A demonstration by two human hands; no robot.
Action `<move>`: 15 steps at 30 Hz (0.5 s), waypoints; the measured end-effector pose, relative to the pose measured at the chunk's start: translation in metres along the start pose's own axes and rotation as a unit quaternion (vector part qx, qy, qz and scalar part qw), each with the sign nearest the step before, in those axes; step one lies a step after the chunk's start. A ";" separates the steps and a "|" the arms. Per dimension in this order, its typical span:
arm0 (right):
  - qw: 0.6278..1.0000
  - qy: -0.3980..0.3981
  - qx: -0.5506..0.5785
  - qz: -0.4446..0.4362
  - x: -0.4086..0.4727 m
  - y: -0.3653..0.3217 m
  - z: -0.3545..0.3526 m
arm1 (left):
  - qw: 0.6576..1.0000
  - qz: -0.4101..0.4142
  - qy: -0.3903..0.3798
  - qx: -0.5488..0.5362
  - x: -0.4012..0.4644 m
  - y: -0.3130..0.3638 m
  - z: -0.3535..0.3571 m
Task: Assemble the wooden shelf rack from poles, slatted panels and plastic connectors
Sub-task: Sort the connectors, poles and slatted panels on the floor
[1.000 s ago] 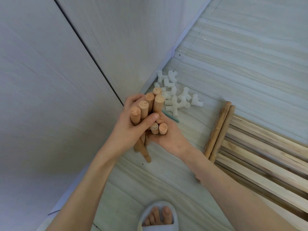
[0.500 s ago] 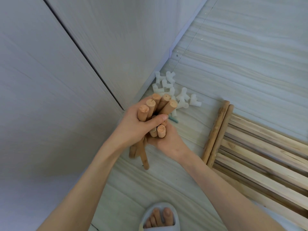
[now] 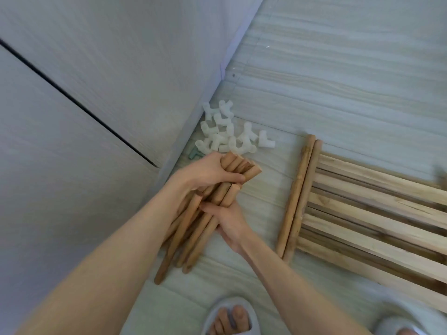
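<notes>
A bundle of several short wooden poles [image 3: 193, 238] lies tilted low over the floor, its far ends pointing up and right. My left hand [image 3: 205, 175] is wrapped over the top of the bundle near those ends. My right hand [image 3: 229, 221] grips the bundle from below, at its middle. Several white plastic connectors [image 3: 227, 131] lie in a heap just beyond the pole ends, by the wall. Two longer poles [image 3: 297, 201] lie side by side on the floor to the right, against a stack of slatted panels [image 3: 377, 213].
A pale cabinet wall [image 3: 96, 93] with a dark seam fills the left side, and its base meets the floor beside the connectors. A small green piece [image 3: 194, 154] lies at that base. Two slippered feet, one [image 3: 232, 317] at bottom centre and the other [image 3: 406, 327] at bottom right, stand on the light wood-grain floor [image 3: 338, 81].
The bundle was held nearly upright with its ends facing me; it has tipped down toward the floor, and both hands have lowered with it.
</notes>
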State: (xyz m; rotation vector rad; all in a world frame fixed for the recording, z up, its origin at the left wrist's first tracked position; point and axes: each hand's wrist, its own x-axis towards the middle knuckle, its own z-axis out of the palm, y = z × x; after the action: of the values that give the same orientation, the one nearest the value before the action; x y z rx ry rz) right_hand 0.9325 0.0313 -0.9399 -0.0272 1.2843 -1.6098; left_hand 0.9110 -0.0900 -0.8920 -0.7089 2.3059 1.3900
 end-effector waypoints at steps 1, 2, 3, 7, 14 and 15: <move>1.000 -0.001 0.012 0.011 0.001 0.005 -0.003 | 1.000 -0.007 -0.016 0.010 0.006 -0.003 0.003; 0.999 -0.004 0.021 0.023 0.003 0.009 -0.006 | 0.999 -0.012 -0.032 0.016 0.012 -0.005 0.006; 0.999 -0.005 0.029 0.035 0.005 0.012 -0.008 | 0.999 -0.020 -0.044 0.019 0.017 -0.008 0.009; 0.995 -0.004 0.057 0.084 0.012 0.021 -0.020 | 0.996 -0.058 -0.072 0.021 0.037 -0.013 0.020; 0.991 -0.027 0.029 0.125 0.025 0.024 -0.037 | 0.988 -0.091 -0.098 0.081 0.066 -0.020 0.031; 0.991 -0.028 0.022 0.129 0.027 0.024 -0.039 | 0.987 -0.094 -0.099 0.085 0.069 -0.021 0.032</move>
State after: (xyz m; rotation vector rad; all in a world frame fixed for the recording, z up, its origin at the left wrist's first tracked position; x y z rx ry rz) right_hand 0.9143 0.0422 -0.9882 0.1160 1.1577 -1.4049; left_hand 0.8686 -0.0863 -0.9582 -0.6825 2.1130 1.1116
